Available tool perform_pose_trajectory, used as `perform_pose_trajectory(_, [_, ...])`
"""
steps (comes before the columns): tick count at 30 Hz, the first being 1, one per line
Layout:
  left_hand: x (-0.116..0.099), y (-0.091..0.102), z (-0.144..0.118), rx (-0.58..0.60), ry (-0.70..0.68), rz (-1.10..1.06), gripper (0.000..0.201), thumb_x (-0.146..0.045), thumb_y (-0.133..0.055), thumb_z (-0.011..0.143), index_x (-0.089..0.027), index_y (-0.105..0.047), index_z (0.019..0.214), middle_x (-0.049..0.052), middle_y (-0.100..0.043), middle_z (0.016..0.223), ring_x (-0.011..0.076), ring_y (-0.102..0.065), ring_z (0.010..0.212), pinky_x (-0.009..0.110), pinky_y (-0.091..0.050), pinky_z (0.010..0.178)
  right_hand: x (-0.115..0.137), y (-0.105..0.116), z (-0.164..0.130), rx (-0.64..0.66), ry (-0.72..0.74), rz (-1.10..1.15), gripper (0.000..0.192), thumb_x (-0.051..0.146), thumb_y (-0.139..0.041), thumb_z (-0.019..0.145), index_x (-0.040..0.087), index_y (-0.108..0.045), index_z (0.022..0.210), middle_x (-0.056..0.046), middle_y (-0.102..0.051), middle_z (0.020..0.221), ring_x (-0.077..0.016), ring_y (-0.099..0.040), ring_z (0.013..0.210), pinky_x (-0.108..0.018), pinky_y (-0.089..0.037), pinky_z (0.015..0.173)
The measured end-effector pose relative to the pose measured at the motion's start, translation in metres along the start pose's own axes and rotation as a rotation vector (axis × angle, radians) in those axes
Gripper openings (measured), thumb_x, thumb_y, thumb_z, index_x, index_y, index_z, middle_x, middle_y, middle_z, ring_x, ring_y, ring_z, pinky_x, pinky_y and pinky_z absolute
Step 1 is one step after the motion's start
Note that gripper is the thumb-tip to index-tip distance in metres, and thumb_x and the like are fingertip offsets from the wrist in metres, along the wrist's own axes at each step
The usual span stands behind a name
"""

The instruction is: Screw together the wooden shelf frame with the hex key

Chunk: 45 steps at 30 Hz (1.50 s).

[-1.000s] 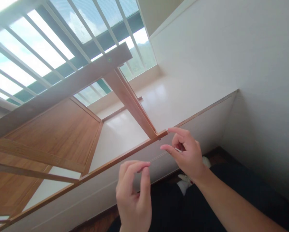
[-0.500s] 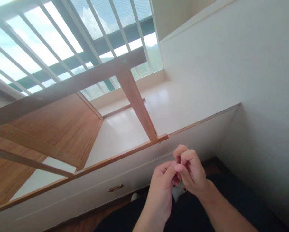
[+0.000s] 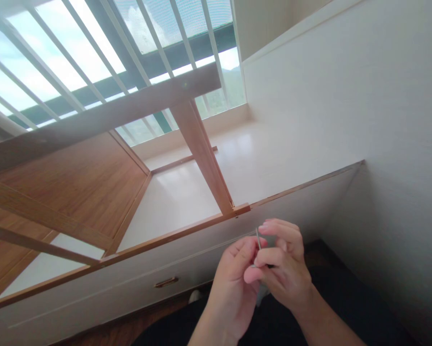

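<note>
So, a thin grey pin-like piece (image 3: pixel 258 239) is being pinched between the two hands, low in the middle of the view, just in front of the white drawer front (image 3: pixel 129 283). It is being gripped by the left hand (image 3: pixel 234 283) from one side and the right hand (image 3: pixel 279 269) from the other, fingertips pressed together around it; exactly what it is can't be told, too small. Just above the hands, a wooden frame (image 3: pixel 201 144) is being propped on the white window bench (image 3: pixel 259 158), its rail running along the bench edge. A brass pull (image 3: pixel 166 281) is showing on the drawer. White window bars (image 3: pixel 136 43) are being lit by daylight behind.
</note>
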State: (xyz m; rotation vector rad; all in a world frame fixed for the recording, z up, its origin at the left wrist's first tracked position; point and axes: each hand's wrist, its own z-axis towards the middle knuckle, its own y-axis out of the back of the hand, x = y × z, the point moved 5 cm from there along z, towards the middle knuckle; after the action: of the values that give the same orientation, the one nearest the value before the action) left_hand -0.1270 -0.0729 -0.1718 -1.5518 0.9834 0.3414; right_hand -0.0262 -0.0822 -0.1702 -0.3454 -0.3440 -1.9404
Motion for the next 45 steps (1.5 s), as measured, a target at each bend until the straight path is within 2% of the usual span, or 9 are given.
perform_pose_trajectory(2, [-0.004,0.001,0.002,-0.024,-0.007,0.005,0.031,-0.037,-0.092,0.074,-0.01,-0.076,0.079,0.001,-0.06,0.071,0.0079,-0.052,0.065,0.016,-0.044,0.061,0.002,0.0,0.004,-0.014,-0.004,0.002,0.017,0.039,-0.067,0.098,0.024,-0.064,0.09,-0.009,-0.05,0.124,-0.028,-0.048,0.122,-0.047,-0.043,0.102])
perform_pose_trajectory(4, [-0.008,0.002,0.004,-0.053,-0.032,0.018,0.031,-0.037,-0.091,0.073,-0.011,-0.074,0.076,-0.001,-0.057,0.068,0.0074,-0.05,0.063,0.016,-0.043,0.059,0.004,0.0,0.008,-0.02,0.005,0.012,0.019,0.041,-0.067,0.098,0.024,-0.065,0.092,-0.007,-0.052,0.111,-0.0252,-0.052,0.11,-0.047,-0.045,0.1])
perform_pose_trajectory(8, [-0.017,0.002,0.006,-0.077,-0.085,0.006,0.027,-0.033,-0.089,0.076,-0.012,-0.072,0.075,-0.002,-0.056,0.067,0.0068,-0.049,0.062,0.016,-0.043,0.058,0.003,-0.003,0.012,0.011,0.019,0.11,0.019,0.036,-0.07,0.098,0.021,-0.064,0.108,-0.004,-0.059,0.092,-0.0194,-0.054,0.085,-0.041,-0.05,0.083])
perform_pose_trajectory(11, [-0.018,0.003,0.008,-0.113,-0.078,-0.048,0.025,-0.03,-0.09,0.074,-0.011,-0.075,0.077,-0.002,-0.058,0.068,0.0061,-0.051,0.061,0.016,-0.043,0.057,0.0,-0.005,0.011,0.036,0.003,0.158,0.019,0.021,-0.068,0.098,0.021,-0.062,0.116,-0.006,-0.063,0.096,-0.0201,-0.057,0.086,-0.039,-0.051,0.076])
perform_pose_trajectory(17, [-0.018,0.006,0.012,-0.143,-0.061,-0.106,0.026,-0.025,-0.094,0.068,-0.011,-0.076,0.08,-0.002,-0.062,0.066,0.005,-0.054,0.059,0.015,-0.046,0.055,-0.001,-0.007,0.01,0.039,-0.004,0.159,0.031,0.0,-0.061,0.091,0.02,-0.063,0.115,-0.006,-0.061,0.097,-0.0211,-0.055,0.092,-0.038,-0.05,0.077])
perform_pose_trajectory(32, [-0.02,0.005,0.01,-0.159,-0.021,-0.098,0.029,-0.027,-0.095,0.066,-0.011,-0.075,0.081,-0.003,-0.06,0.066,0.0052,-0.054,0.057,0.016,-0.045,0.054,0.0,-0.008,0.012,0.05,0.024,0.132,0.036,-0.004,-0.061,0.088,0.019,-0.063,0.115,-0.007,-0.061,0.1,-0.0206,-0.056,0.093,-0.038,-0.052,0.079])
perform_pose_trajectory(38, [-0.022,0.006,0.01,-0.186,-0.073,-0.078,0.026,-0.028,-0.092,0.07,-0.011,-0.075,0.081,-0.005,-0.056,0.065,0.0064,-0.055,0.06,0.017,-0.047,0.06,0.006,-0.007,0.012,0.083,0.06,0.09,0.038,-0.004,-0.058,0.089,0.023,-0.073,0.11,-0.006,-0.058,0.097,-0.0186,-0.053,0.088,-0.035,-0.052,0.075])
perform_pose_trajectory(42, [-0.022,0.003,0.011,-0.172,-0.072,-0.077,0.027,-0.028,-0.092,0.068,-0.012,-0.074,0.079,-0.005,-0.055,0.064,0.0064,-0.053,0.056,0.017,-0.045,0.056,0.011,-0.007,0.015,0.115,0.076,0.089,0.043,-0.004,-0.059,0.089,0.022,-0.075,0.119,-0.007,-0.056,0.097,-0.0201,-0.051,0.089,-0.036,-0.049,0.074])
perform_pose_trajectory(45, [-0.022,0.001,0.011,-0.168,-0.081,-0.088,0.026,-0.026,-0.092,0.067,-0.011,-0.074,0.076,-0.004,-0.056,0.065,0.0076,-0.055,0.06,0.019,-0.049,0.061,0.011,-0.004,0.018,0.11,0.055,0.047,0.045,-0.003,-0.06,0.089,0.022,-0.073,0.124,-0.006,-0.053,0.096,-0.0197,-0.049,0.089,-0.036,-0.046,0.074])
